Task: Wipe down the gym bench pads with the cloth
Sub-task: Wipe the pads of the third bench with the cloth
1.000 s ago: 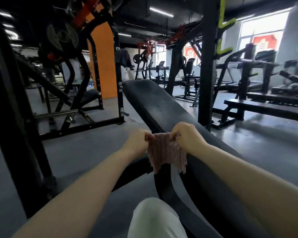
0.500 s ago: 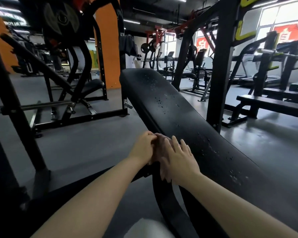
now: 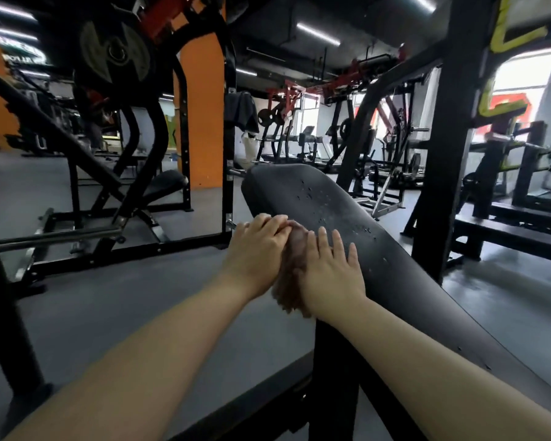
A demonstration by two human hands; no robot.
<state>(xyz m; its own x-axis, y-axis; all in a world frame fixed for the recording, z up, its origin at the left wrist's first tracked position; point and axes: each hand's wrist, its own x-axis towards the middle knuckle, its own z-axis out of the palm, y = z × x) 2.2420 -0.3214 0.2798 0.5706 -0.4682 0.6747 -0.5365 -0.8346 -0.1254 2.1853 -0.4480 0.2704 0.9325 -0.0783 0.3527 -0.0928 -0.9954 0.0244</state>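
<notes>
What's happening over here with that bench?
A person is wiping a gym bench. Both hands are on a brownish cloth lying on the long black bench pad. The right hand presses on it with straight, spread fingers, and the left hand rests against its left side. Droplets dot the pad ahead of the hands, so that stretch does not look wiped yet. Racks and other gym machines stand around.

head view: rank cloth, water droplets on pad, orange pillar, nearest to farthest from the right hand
From the right hand:
1. cloth, touching it on its left side.
2. water droplets, ahead on the bench pad.
3. orange pillar, far off to the left, behind the rack.
</notes>
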